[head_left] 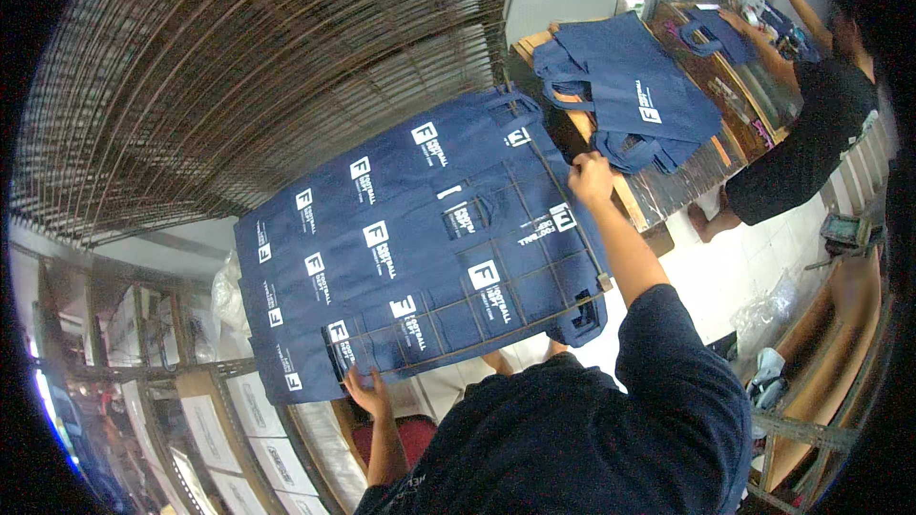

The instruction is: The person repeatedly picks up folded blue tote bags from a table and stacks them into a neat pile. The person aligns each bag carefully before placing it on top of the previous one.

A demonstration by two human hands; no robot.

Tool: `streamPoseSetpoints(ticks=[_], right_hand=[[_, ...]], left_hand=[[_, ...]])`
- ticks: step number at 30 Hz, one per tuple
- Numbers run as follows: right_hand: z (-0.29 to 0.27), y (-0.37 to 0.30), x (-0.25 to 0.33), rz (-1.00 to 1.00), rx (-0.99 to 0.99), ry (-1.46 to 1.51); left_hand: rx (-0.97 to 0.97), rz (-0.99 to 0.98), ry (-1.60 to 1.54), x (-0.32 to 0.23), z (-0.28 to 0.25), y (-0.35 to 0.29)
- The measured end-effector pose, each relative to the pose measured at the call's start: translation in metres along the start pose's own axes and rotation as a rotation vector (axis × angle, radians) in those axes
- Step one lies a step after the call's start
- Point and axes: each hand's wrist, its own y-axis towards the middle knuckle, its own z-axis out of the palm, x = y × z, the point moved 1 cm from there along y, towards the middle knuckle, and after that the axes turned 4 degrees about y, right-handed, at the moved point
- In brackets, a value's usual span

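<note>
Navy blue cloth bags (pixel 334 229) with white prints lie spread in rows in front of me. Over their right-hand part rests a wire rack (pixel 496 310), a thin metal grid through which the bags show. At its far right side my right hand (pixel 592 179) is closed around the frame, close to the neighbouring table. My left hand (pixel 368 395) grips the near left edge of the grid, its fingertips partly hidden against the bags. Loop handles of some bags stick out past the right side of the rack.
More wire racks (pixel 286 57) stand raised at the upper left. On a wooden table (pixel 658 195) to the right lies a pile of navy bags (pixel 630 86). Beyond it a co-worker (pixel 811 124) handles another bag. A red seat (pixel 393 439) and shelves with boxes are at the lower left.
</note>
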Motion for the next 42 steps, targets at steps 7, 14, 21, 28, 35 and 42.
streamPoseSetpoints(ticks=[7, 14, 21, 28, 35, 42], right_hand=[[0.008, 0.077, -0.073, 0.011, 0.094, -0.280], [0.056, 0.134, -0.055, -0.170, 0.365, -0.324], [0.083, 0.158, -0.071, -0.143, 0.418, -0.258], [0.093, 0.167, -0.085, -0.169, 0.418, -0.397], [0.021, 0.157, -0.054, -0.377, 0.191, 0.168], [-0.151, 0.163, 0.021, -0.310, 0.153, 0.912]], left_hand=[[0.165, -0.032, 0.335, 0.012, -0.074, -0.165], [0.383, -0.514, 0.550, -0.038, -0.169, -0.234], [0.240, -0.291, 0.538, -0.056, -0.171, -0.254], [0.358, -0.294, 0.597, -0.107, -0.136, -0.232], [0.311, -0.351, 0.239, -0.146, -0.113, -0.207], [0.525, -0.255, -0.449, -0.222, 0.008, -0.124]])
